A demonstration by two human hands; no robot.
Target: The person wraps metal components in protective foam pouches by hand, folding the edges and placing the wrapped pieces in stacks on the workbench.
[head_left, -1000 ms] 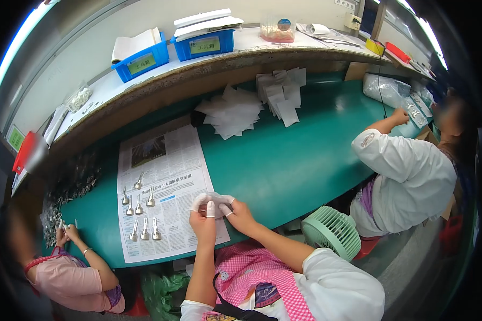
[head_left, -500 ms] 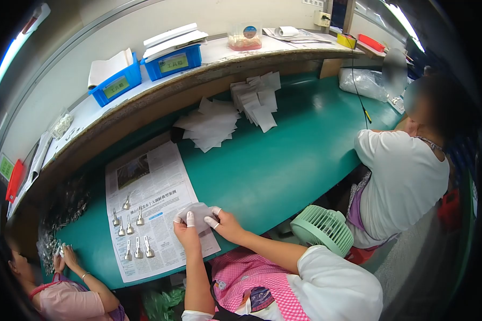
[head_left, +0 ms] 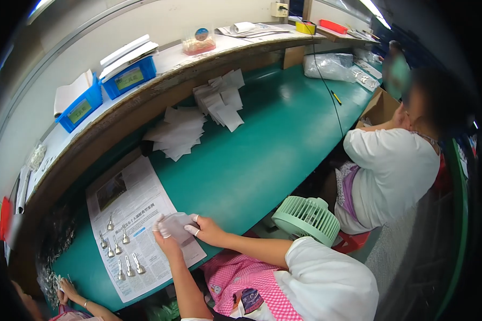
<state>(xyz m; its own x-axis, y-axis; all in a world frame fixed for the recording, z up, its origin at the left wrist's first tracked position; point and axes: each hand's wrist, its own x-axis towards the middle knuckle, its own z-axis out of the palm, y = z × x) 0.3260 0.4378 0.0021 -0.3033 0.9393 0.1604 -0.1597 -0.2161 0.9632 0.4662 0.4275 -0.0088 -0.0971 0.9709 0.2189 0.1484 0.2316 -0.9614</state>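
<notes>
My left hand [head_left: 168,241] and my right hand [head_left: 208,232] are closed on opposite edges of a thin, whitish, see-through sheet [head_left: 178,226]; whether it is a flat piece or a small bag, I cannot tell. White finger covers sit on several of my fingertips. Under the sheet lies a printed newspaper [head_left: 144,195] on the green table. Left of my hands, several shiny metal parts [head_left: 118,246] with narrow stems and wider round ends rest in rows on the newspaper, apart from my fingers.
Stacks of whitish sheets [head_left: 177,131] lie farther back on the green table [head_left: 241,160]. Blue bins [head_left: 128,79] stand on the shelf [head_left: 171,67]. A green fan [head_left: 305,218] is at my right, beside a seated co-worker [head_left: 393,166]. Another person's hands [head_left: 67,291] work at lower left.
The view has turned to the right, so the table's things appear farther left. My hands still hold the sheet, which looks more tilted. The co-worker's hand at right now shows raised near the head.
</notes>
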